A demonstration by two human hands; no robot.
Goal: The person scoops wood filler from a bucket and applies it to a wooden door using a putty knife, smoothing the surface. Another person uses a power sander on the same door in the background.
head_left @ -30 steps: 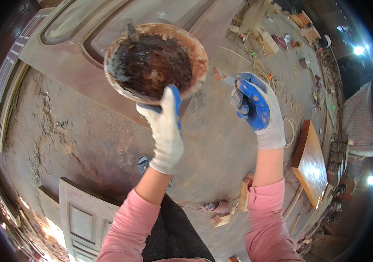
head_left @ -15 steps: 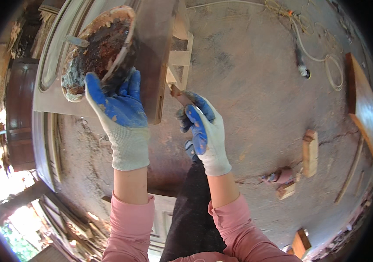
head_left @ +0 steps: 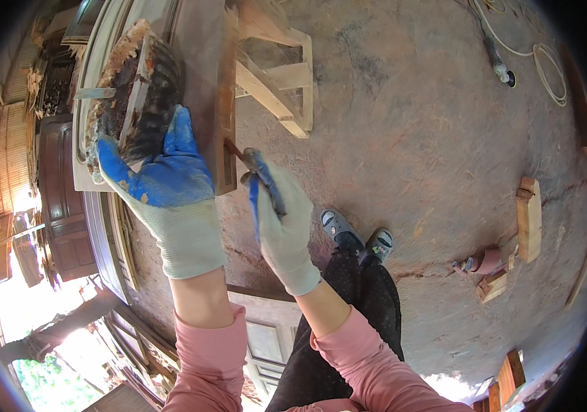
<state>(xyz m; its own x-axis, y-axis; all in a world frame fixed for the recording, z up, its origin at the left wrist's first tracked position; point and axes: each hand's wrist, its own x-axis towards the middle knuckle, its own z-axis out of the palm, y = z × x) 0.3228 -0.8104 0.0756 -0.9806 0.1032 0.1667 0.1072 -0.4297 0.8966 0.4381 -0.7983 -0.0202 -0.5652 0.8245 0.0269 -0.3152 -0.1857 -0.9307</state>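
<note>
My left hand point(head_left: 163, 189), in a blue-and-white work glove, grips a crusted bowl point(head_left: 148, 110) from below. Dark brown residue coats its inside, and a flat grey stick point(head_left: 94, 93) pokes out over the rim. The bowl is tilted above a wooden door panel point(head_left: 200, 75). In my gloved right hand point(head_left: 281, 223) is a thin, brown-smeared blade like a putty knife point(head_left: 234, 147), its handle hidden by my fingers. The blade's tip is at the panel's edge, by a narrow slot point(head_left: 227, 168); whether it touches cannot be made out.
A pale wooden trestle point(head_left: 283, 75) supports the panel. An angle grinder point(head_left: 499, 65) with a coiled cable lies far right on the floor. Wood blocks point(head_left: 529, 220) and a pinkish tool point(head_left: 486, 262) lie at right. Another panel point(head_left: 266, 336) stands near my legs.
My right hand has moved left, bringing the blade to the panel's edge. The bowl has tipped, showing more of its outer side. My view has shifted, with more of the trestle and my feet visible.
</note>
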